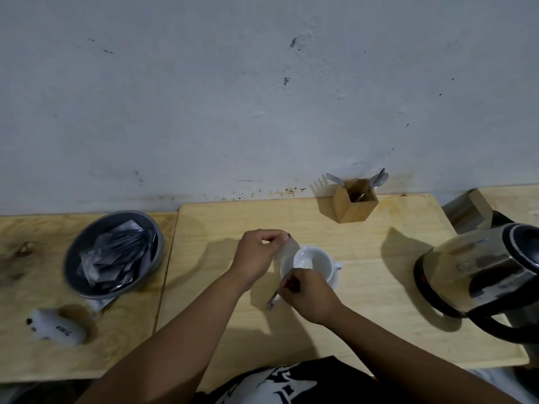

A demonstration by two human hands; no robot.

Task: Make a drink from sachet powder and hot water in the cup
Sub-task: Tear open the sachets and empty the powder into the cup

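Note:
A white cup (316, 258) stands on a white saucer (335, 279) in the middle of the wooden table (364, 243). My left hand (258, 256) pinches a pale sachet (287, 248) and holds it tilted against the cup's left rim. My right hand (310, 298) sits at the cup's near side with its fingers closed on a small dark scrap (293, 284). A metal spoon handle (272, 300) pokes out to the lower left from under that hand. I cannot tell whether powder lies in the cup.
A steel electric kettle (481, 275) stands at the right. A grey bowl (73, 258) full of silver sachets sits on the left board, with a small white object (58, 326) in front of it. A wooden cutlery holder (354, 204) stands by the wall.

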